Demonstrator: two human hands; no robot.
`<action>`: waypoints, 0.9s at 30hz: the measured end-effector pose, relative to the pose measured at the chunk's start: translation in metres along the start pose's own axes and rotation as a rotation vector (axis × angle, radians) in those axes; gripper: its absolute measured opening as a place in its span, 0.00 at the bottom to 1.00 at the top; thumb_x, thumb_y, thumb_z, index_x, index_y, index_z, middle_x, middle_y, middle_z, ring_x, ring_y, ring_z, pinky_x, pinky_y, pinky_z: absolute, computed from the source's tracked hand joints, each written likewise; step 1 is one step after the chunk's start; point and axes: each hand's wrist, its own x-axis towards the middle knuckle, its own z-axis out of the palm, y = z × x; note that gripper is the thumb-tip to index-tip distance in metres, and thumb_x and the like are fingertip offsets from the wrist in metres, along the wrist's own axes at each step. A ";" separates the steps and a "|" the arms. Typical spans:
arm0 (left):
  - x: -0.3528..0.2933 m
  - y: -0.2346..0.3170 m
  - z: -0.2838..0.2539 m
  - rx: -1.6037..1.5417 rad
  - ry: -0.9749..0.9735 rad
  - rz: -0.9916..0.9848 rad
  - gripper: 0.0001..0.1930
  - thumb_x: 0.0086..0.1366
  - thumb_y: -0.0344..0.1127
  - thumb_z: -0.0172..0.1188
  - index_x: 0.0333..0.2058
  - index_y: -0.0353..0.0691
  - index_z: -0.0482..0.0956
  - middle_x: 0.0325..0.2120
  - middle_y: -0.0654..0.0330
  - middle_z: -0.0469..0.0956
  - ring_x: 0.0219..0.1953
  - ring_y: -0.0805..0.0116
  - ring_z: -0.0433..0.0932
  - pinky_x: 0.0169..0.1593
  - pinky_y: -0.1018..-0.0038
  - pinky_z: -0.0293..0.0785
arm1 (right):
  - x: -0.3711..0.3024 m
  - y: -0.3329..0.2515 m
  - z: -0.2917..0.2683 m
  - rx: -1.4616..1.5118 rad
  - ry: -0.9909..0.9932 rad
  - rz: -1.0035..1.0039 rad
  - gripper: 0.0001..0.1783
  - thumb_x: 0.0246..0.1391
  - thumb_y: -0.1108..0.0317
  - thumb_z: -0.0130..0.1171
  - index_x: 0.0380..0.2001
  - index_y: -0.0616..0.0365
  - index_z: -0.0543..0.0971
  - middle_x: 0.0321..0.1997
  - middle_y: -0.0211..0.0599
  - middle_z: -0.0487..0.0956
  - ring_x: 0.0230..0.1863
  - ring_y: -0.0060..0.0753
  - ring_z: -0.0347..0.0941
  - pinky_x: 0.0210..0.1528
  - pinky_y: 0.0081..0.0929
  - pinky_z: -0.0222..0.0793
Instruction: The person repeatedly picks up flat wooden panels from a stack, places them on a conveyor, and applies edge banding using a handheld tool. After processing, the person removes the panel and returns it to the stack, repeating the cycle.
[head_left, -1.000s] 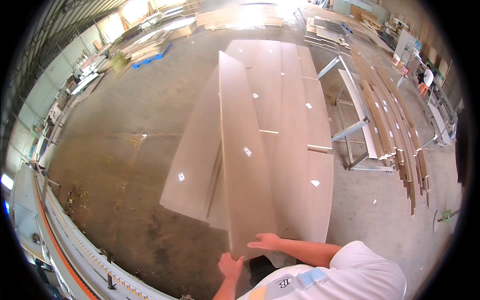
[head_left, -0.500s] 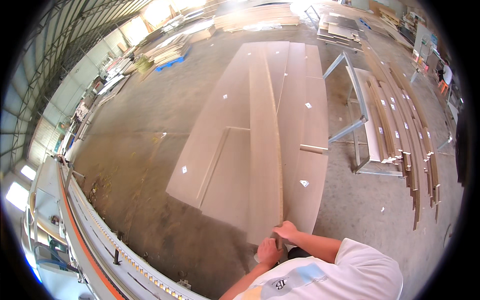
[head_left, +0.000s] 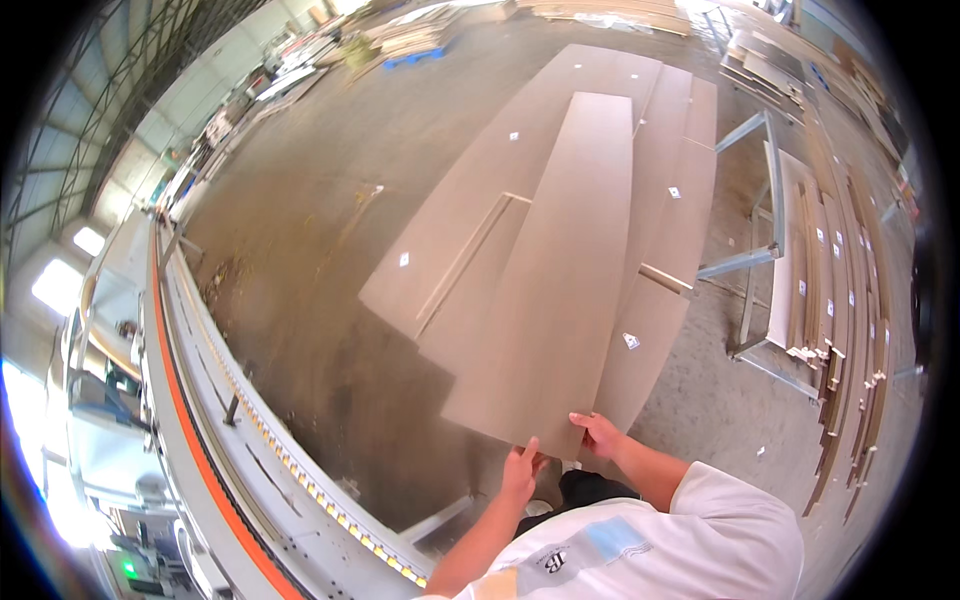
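Observation:
A long, flat brown board (head_left: 565, 290) stretches away from me, its broad face up, above several other panels (head_left: 455, 215). At its near end my left hand (head_left: 521, 470) grips the edge, thumb on top and fingers underneath. My right hand (head_left: 598, 436) clasps the near right corner in the same way, its thumb on the face and its other fingers mostly hidden below. Small white labels dot the panels beneath, and one label (head_left: 631, 341) lies right of the held board.
At the left runs a long machine (head_left: 250, 490) with an orange strip and a row of small yellow-and-white pieces. A metal frame rack (head_left: 775, 200) stands to the right, near stacked narrow boards (head_left: 825, 260). More sheets lie on a blue pallet (head_left: 413, 58) farther off.
The board has gone from tilted on its edge to broad face up. My hands have moved apart along its near end. The view has turned, shifting the panels rightward.

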 end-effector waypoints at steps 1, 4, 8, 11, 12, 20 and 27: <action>0.005 -0.003 0.004 -0.019 0.044 -0.001 0.17 0.72 0.40 0.63 0.53 0.37 0.76 0.45 0.60 0.81 0.43 0.68 0.82 0.41 0.71 0.79 | -0.004 0.001 0.000 0.026 -0.044 -0.002 0.17 0.66 0.60 0.62 0.53 0.56 0.79 0.51 0.34 0.83 0.50 0.33 0.81 0.55 0.36 0.76; -0.007 -0.012 0.011 -0.089 0.179 0.027 0.15 0.70 0.37 0.65 0.50 0.37 0.77 0.43 0.59 0.81 0.42 0.67 0.81 0.41 0.70 0.79 | -0.019 0.008 0.000 -0.010 -0.087 0.032 0.17 0.67 0.60 0.60 0.55 0.54 0.78 0.51 0.32 0.83 0.52 0.33 0.80 0.56 0.37 0.76; -0.068 -0.023 0.012 -0.170 0.256 0.128 0.11 0.68 0.34 0.67 0.44 0.35 0.79 0.39 0.56 0.81 0.38 0.66 0.80 0.40 0.69 0.78 | -0.060 0.038 0.005 -0.029 -0.119 0.056 0.19 0.67 0.59 0.60 0.57 0.53 0.76 0.52 0.32 0.83 0.52 0.34 0.80 0.55 0.39 0.77; -0.127 -0.043 -0.014 -0.130 0.334 0.146 0.13 0.66 0.31 0.67 0.47 0.35 0.79 0.41 0.56 0.82 0.41 0.66 0.81 0.42 0.68 0.79 | -0.090 0.066 0.007 -0.118 -0.181 0.143 0.22 0.67 0.56 0.59 0.59 0.54 0.75 0.54 0.33 0.82 0.53 0.34 0.80 0.55 0.39 0.77; -0.148 -0.049 -0.023 -0.108 0.367 0.151 0.14 0.65 0.31 0.67 0.48 0.35 0.79 0.42 0.56 0.83 0.42 0.66 0.82 0.43 0.67 0.79 | -0.090 0.078 -0.001 -0.175 -0.183 0.150 0.22 0.68 0.55 0.58 0.59 0.54 0.75 0.55 0.33 0.82 0.54 0.33 0.79 0.56 0.38 0.77; -0.301 -0.197 -0.148 -0.302 0.816 0.275 0.10 0.61 0.35 0.72 0.35 0.36 0.81 0.24 0.64 0.76 0.23 0.72 0.70 0.25 0.71 0.65 | -0.117 0.090 -0.042 -0.458 -0.009 0.101 0.25 0.66 0.44 0.57 0.55 0.50 0.77 0.51 0.29 0.82 0.49 0.29 0.79 0.46 0.31 0.76; -0.439 -0.282 -0.226 -0.563 1.006 0.421 0.11 0.68 0.32 0.63 0.44 0.30 0.82 0.34 0.59 0.83 0.35 0.68 0.81 0.40 0.69 0.79 | -0.140 0.138 -0.041 -0.529 0.053 0.223 0.24 0.65 0.45 0.58 0.53 0.50 0.75 0.58 0.29 0.79 0.53 0.31 0.78 0.50 0.33 0.73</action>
